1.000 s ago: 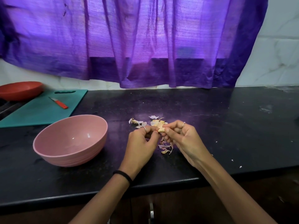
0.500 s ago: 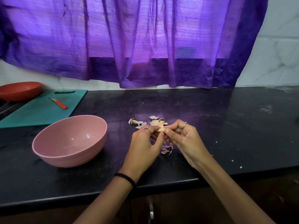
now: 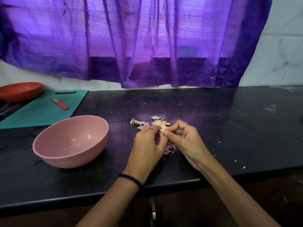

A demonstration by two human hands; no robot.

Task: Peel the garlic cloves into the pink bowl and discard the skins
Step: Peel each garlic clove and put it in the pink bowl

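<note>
My left hand [image 3: 147,145] and my right hand [image 3: 185,140] meet over the black counter [image 3: 229,128], both pinching a garlic clove [image 3: 163,129] between their fingertips. Most of the clove is hidden by the fingers. Loose garlic skins [image 3: 169,149] lie under my hands, and more skins and garlic bits [image 3: 157,122] lie just beyond them. The pink bowl [image 3: 70,141] stands to the left of my hands, and I see nothing in it.
A teal cutting board [image 3: 41,110] with a small red-handled knife [image 3: 59,104] lies at the back left, beside a red bowl [image 3: 19,90]. A purple curtain [image 3: 131,41] hangs behind the counter. Tiny skin flecks [image 3: 236,161] dot the right.
My hands stay together at the same spot; the fingers shift slightly on the clove. Nothing else has moved.
</note>
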